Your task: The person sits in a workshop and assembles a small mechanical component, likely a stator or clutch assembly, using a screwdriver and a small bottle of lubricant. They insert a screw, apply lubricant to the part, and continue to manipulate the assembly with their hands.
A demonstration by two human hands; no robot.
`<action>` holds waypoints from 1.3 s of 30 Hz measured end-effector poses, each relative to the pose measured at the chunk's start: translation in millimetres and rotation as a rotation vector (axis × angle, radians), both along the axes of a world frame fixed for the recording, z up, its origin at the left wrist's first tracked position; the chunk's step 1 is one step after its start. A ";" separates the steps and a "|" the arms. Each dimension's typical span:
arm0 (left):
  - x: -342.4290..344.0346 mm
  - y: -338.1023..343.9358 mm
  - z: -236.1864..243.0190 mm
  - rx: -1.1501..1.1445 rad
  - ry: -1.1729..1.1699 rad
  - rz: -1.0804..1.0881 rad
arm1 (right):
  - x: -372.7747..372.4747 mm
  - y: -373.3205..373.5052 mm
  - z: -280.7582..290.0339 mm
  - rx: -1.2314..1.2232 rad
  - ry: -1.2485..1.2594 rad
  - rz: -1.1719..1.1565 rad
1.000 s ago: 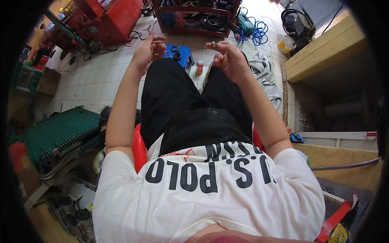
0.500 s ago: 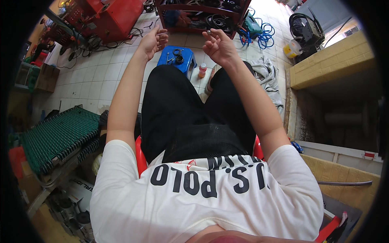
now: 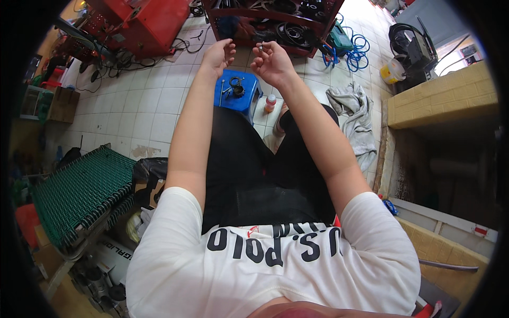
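Both my arms reach forward past my knees. My left hand (image 3: 218, 58) is raised beyond the left knee, its fingers loosely bent and apart, with nothing visible in it. Across a small gap, my right hand (image 3: 274, 65) pinches a small shiny metal piece (image 3: 260, 48) between thumb and fingertips; its exact kind is too small to make out. Below the hands stands a blue plastic stool (image 3: 251, 108). On it lie black ring-shaped parts (image 3: 237, 89) and a thin metal rod-like tool (image 3: 221, 95). A small bottle of pinkish liquid (image 3: 270, 104) stands on the floor right of the stool.
A red shelf rack (image 3: 265, 15) with cables and parts stands ahead. Red machinery (image 3: 143, 32) is at the far left. A grey cloth (image 3: 355, 114) lies on the tiles at right, near blue hoses (image 3: 359, 53). A green woven folding bed (image 3: 85, 185) sits at my left.
My left hand has moved right and my right hand slightly left, so they are closer together. The small metal piece stays in the right hand. The view has shifted a little.
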State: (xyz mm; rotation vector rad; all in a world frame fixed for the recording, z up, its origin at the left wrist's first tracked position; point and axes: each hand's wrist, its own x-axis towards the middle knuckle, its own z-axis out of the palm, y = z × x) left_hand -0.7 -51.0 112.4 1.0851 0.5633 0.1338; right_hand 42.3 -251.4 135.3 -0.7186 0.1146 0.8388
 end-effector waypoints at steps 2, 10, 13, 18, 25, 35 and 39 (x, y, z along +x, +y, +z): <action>12.1 18.5 -34.1 -0.049 0.029 0.063 | 7.3 11.8 -12.0 -0.015 0.004 0.008; 13.9 34.6 -158.6 0.419 0.414 0.071 | 17.7 20.8 -53.9 -0.309 -0.213 0.096; 22.4 31.8 -180.2 0.596 0.327 -0.094 | 19.7 22.6 -54.5 -0.391 -0.384 0.101; 27.6 39.3 -212.3 0.761 0.424 -0.375 | 13.3 27.4 -61.0 -0.520 -0.557 0.092; 25.8 19.9 -197.1 0.628 0.623 -0.356 | 13.9 27.9 -79.1 -0.644 -0.681 0.048; 27.5 23.7 -180.4 0.222 0.399 0.084 | 19.8 19.2 -115.4 -1.039 -1.047 0.232; 29.1 18.3 -166.2 0.065 0.205 0.105 | 17.7 22.1 -116.3 -1.092 -1.042 0.235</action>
